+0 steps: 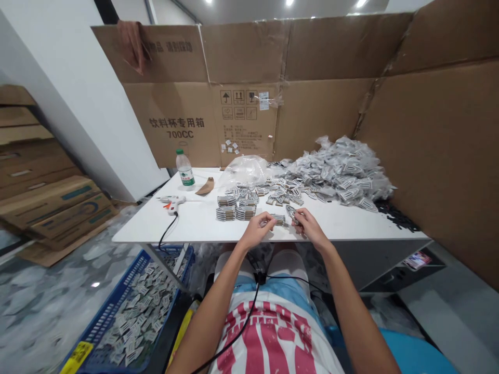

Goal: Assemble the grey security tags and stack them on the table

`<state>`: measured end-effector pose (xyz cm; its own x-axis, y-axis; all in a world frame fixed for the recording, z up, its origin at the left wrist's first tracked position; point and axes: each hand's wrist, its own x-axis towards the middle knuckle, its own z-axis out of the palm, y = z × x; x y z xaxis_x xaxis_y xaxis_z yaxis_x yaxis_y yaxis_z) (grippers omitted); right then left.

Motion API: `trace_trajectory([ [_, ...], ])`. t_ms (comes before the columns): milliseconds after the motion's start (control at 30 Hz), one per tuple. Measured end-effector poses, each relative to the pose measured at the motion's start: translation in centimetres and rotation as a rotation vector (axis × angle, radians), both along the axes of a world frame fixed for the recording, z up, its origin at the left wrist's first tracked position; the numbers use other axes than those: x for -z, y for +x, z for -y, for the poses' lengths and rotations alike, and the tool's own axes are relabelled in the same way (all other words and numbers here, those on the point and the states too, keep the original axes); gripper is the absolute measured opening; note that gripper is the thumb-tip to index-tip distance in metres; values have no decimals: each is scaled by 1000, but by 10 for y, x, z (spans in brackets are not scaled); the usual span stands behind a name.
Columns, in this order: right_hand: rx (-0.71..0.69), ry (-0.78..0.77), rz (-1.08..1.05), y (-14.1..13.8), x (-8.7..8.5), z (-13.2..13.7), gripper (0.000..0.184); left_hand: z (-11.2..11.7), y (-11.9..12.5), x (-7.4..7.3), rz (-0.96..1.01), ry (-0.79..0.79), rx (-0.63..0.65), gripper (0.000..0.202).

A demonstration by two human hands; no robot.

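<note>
My right hand (307, 227) is closed on a flat grey piece with white looped lines (290, 212), held just above the table's front edge. Beside it, my left hand (257, 229) has its fingers curled together at the left end of a short row of the same grey pieces (279, 219). Whatever may lie between those fingertips is too small to make out. Neat stacks of grey pieces (236, 209) stand left of the row. Behind them, loose grey pieces (283, 189) are scattered.
A large heap of plastic-wrapped pieces (343, 169) fills the table's back right, near black strips (397, 215). On the left are a glue gun (173, 204), a bottle (184, 170) and a brown curved scrap (206, 187). Cardboard walls (323, 104) enclose the back. A blue basket (113, 296) stands below left.
</note>
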<state>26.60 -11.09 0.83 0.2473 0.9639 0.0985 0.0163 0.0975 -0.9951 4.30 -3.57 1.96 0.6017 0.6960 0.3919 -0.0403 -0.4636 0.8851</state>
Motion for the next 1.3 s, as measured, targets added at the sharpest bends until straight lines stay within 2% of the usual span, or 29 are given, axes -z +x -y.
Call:
trace_trajectory([
  [133,-58,25,71,-8,-7,4,47,0,0,0,29,4,22,39],
  [333,-74,57,148,-12,-13,9,43,-5,0,3,36,43,-51,36],
  [467,-110,40,176,-14,-16,12,43,-5,1,3,42,47,-42,36],
  [733,-120,31,249,-17,-10,11,44,-1,0,2,79,2,-32,36],
  [1000,-162,11,301,-24,-18,15,44,-1,-1,4,158,-104,50,35],
  [1300,-253,42,270,-28,-22,18,43,1,0,5,175,-108,-4,33],
])
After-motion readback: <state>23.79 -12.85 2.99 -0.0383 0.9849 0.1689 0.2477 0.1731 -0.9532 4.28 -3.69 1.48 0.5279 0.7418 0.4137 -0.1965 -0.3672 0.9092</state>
